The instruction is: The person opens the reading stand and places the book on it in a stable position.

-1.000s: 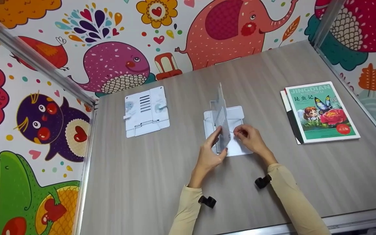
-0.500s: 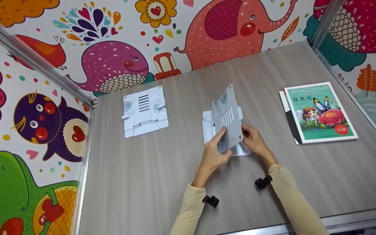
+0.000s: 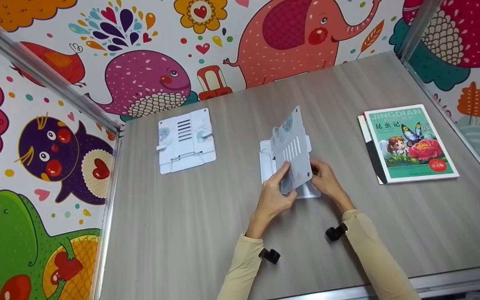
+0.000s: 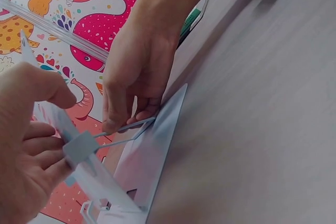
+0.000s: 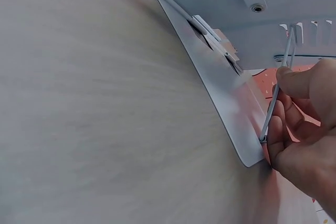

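Fingertips of the right hand point(image 3: 327, 180) are hidden behind the raised slotted plate point(image 3: 300, 166) in the head view; much of the base point(image 3: 309, 191) is covered there too; the right wrist view cuts off the plate at the top and the hand at the right edge; the left wrist view crops the left hand point(image 3: 274, 198) at its left side. The plate stands tilted above the flat base on the table point(image 3: 161, 229), between the two hands; the left hand grips its near part; right thumb and fingers pinch the thin wire prop point(image 5: 271, 109), which spans from base to plate on the right side. To the left, well apart, a folded stand point(image 3: 190, 148) lies flat; to the right lies a green-covered book point(image 3: 411, 141), hiding most of whatever is beneath it.
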Motion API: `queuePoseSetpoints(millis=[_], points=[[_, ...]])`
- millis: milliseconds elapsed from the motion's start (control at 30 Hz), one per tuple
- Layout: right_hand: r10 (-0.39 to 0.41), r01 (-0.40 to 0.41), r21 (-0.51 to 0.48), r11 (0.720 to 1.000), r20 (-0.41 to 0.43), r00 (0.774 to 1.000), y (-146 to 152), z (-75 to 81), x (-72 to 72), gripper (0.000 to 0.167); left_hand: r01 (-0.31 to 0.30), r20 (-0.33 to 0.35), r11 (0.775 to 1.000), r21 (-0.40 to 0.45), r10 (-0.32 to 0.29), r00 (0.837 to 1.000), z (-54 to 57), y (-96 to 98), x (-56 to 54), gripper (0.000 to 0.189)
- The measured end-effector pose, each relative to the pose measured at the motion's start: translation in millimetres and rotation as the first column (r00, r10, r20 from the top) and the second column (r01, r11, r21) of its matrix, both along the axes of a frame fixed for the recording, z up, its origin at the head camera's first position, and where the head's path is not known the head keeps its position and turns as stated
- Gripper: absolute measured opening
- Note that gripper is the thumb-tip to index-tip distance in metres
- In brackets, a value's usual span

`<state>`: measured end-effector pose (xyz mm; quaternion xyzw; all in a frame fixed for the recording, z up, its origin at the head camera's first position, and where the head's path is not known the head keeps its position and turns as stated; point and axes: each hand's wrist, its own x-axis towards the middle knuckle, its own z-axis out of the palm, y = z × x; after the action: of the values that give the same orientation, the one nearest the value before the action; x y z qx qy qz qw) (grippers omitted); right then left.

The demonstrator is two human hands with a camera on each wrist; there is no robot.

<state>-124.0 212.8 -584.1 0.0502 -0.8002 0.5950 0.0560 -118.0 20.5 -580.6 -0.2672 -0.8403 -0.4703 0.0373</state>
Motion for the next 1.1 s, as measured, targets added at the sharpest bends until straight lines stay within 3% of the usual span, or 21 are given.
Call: queuePoseSetpoints(millis=[400,600,1000,1100], points=[[-0.028,0.034,-0.096,0.995,0.064,0.998,3.5,-2.0,1.4,0.027,0.055,0.018,0.998,-0.011,-0.054,0.998,1.2,-1.8,-1.4,0.071],[-0.08,0.087,-0.088,0.992,0.084,0.993,6.2,2.4,3.4,0.015,0.059,-0.008,0.998,0.0,-0.059,0.998,6.2,-1.2,1.3,0.07],[-0.106,0.112,-0.058,0.992,0.099,0.989,21.7,17.5,16.8,0.016,0.102,-0.069,0.986,0.133,-0.094,0.993,22.5,5.8,10.9,0.058],[-0.131,0.138,-0.058,0.989,0.103,0.986,31.0,6.6,14.9,0.017,0.096,-0.089,0.984,0.151,-0.084,0.993,25.0,7.6,12.7,0.053]])
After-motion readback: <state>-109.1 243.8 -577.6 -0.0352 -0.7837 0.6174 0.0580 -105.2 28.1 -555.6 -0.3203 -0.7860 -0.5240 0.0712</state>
